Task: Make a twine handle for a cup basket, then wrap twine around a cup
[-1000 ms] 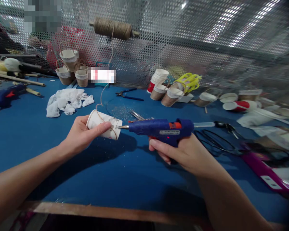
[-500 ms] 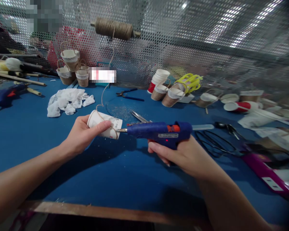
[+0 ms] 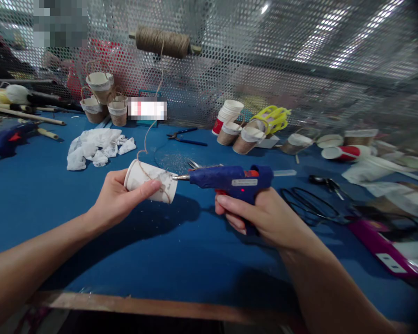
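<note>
My left hand (image 3: 120,197) grips a white paper cup (image 3: 142,171) tipped on its side, its rim to the left and its base to the right. A strand of twine (image 3: 146,139) runs down from the spool (image 3: 162,41) and across the cup, under my left thumb, to the base end. Wrapped round its handle, my right hand (image 3: 252,211) holds a blue glue gun (image 3: 219,178), with a small red light glowing on its side. The metal nozzle is at the cup's base end; I cannot tell whether it touches. A clear glue stick (image 3: 284,173) protrudes from the gun's back.
Crumpled white material (image 3: 94,146) lies left, before twine-handled cups (image 3: 99,88). Pliers (image 3: 186,138) and partly hidden scissors (image 3: 194,163) lie beyond the glue gun. At right are stacked cups (image 3: 230,113), a black cable (image 3: 306,208) and a purple power strip (image 3: 379,243). Perforated metal (image 3: 202,88) stands behind.
The glue gun's nozzle has moved up and slightly right, from beside the twine near the cup's lower edge to its upper base edge. Both hands keep their holds.
</note>
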A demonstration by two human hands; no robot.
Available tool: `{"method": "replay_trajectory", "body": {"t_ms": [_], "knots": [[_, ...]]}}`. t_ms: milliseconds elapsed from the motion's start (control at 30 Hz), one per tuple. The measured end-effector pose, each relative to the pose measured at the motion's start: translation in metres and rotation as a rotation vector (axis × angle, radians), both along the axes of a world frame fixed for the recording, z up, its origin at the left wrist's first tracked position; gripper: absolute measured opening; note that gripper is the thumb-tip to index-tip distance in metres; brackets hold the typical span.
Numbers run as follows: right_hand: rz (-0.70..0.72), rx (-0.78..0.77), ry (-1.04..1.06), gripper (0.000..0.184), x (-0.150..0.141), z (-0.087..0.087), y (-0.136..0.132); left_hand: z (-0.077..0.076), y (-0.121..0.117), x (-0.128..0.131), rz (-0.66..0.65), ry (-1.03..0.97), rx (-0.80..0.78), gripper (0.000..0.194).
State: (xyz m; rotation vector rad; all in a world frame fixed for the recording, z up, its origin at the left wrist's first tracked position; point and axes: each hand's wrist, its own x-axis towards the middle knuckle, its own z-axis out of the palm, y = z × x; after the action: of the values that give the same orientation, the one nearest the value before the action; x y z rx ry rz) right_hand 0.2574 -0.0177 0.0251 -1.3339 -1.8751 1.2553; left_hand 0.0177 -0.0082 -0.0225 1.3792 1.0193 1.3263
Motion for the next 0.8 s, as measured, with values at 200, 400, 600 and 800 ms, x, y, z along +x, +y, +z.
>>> {"method": "replay_trajectory", "body": {"t_ms": [200, 400, 600, 800], "knots": [[-0.019, -0.028, 0.084, 0.026, 0.0016, -0.0056, 0.0026, -0.0002, -0.0004, -0.0009, 0.006, 0.014, 0.010, 0.016], [0.070, -0.076, 0.086, 0.024, -0.0005, -0.0010, -0.0018, -0.0002, 0.0019, 0.0016, -0.009, -0.084, -0.037, 0.014], [0.026, -0.022, 0.039, 0.026, -0.0019, -0.0006, -0.0015, 0.0024, 0.0019, 0.0038, -0.011, -0.147, -0.084, 0.015], [0.042, -0.049, 0.109, 0.024, 0.0016, -0.0050, 0.0003, 0.0016, 0.0024, 0.0034, -0.018, -0.151, -0.072, 0.015]]}}
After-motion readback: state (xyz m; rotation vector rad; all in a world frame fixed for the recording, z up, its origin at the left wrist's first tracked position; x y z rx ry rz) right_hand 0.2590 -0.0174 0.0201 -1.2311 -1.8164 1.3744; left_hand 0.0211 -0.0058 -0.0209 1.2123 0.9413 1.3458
